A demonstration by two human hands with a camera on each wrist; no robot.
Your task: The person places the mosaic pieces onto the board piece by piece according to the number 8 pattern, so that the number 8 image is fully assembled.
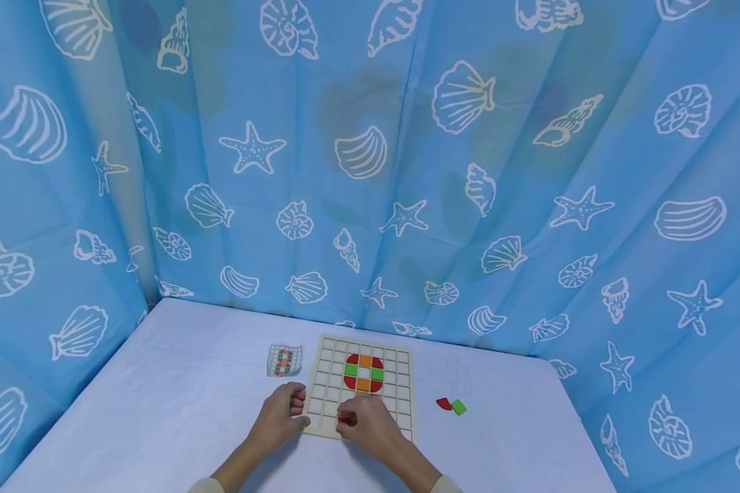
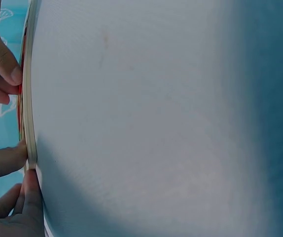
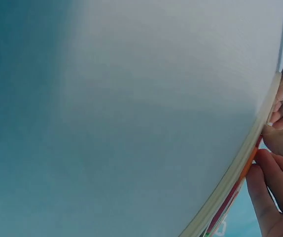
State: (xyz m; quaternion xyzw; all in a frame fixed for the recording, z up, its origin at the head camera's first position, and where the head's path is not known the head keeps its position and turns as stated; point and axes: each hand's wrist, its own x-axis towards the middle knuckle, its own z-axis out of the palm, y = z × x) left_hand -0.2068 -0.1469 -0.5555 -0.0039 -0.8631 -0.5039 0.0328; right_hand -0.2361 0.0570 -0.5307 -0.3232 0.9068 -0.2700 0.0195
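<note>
A square cream grid board lies on the table. On it, red, orange and green pieces form a rounded ring around a white middle cell. My left hand holds the board's near left corner, its thumb and a finger at the edge. Over the front rows, my right hand pinches a small red piece between thumb and fingertips, close over the board. Most of that piece is hidden by the fingers. Seen from the right wrist, the fingers are right at the board's edge, beside an orange piece.
A small printed pattern card, slightly curled, lies left of the board. To the right, a loose red quarter-round piece and a green piece lie together on the white tablecloth. A blue shell-patterned curtain stands behind the table.
</note>
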